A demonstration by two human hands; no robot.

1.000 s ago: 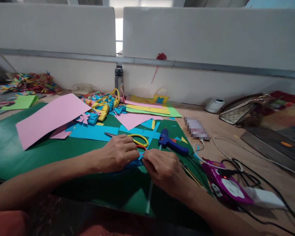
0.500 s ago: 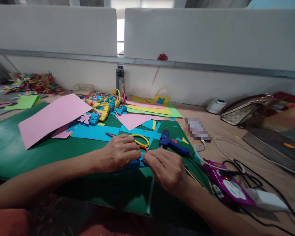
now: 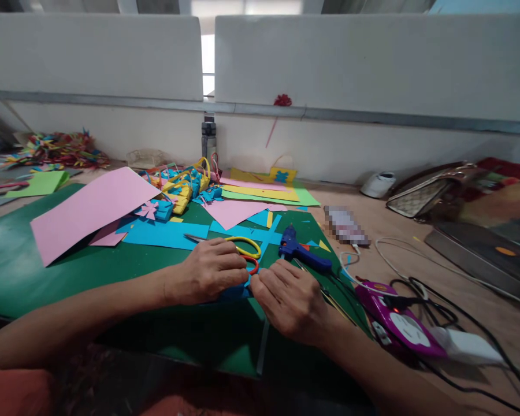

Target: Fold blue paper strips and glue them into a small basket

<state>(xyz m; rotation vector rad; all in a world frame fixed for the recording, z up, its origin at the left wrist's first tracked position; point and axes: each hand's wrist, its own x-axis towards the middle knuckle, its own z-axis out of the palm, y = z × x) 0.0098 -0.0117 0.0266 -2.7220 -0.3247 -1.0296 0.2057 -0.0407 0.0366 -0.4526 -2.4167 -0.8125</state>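
Note:
Both hands are closed on one small blue folded paper piece (image 3: 235,292), which is mostly hidden under the fingers. My left hand (image 3: 212,270) presses on it from the left with curled fingers. My right hand (image 3: 288,297) pinches its right end. Just beyond the hands lie scissors (image 3: 250,245) with one yellow and one red handle loop, partly behind my left hand. To the right of them a blue glue gun (image 3: 305,254) rests on the green mat (image 3: 164,330). Blue paper strips (image 3: 167,234) are spread behind the hands.
A large pink sheet (image 3: 96,209) stands tilted at the left beside small blue and yellow paper bags (image 3: 182,195). Coloured sheets (image 3: 264,192) lie at the back. On the right are a purple power strip (image 3: 401,323) with cables, a phone (image 3: 345,225) and a handbag (image 3: 429,193).
My right hand has shifted slightly, its fingers closing more tightly around the blue paper's end. My left hand stays nearly in place. The whole view has drifted slightly.

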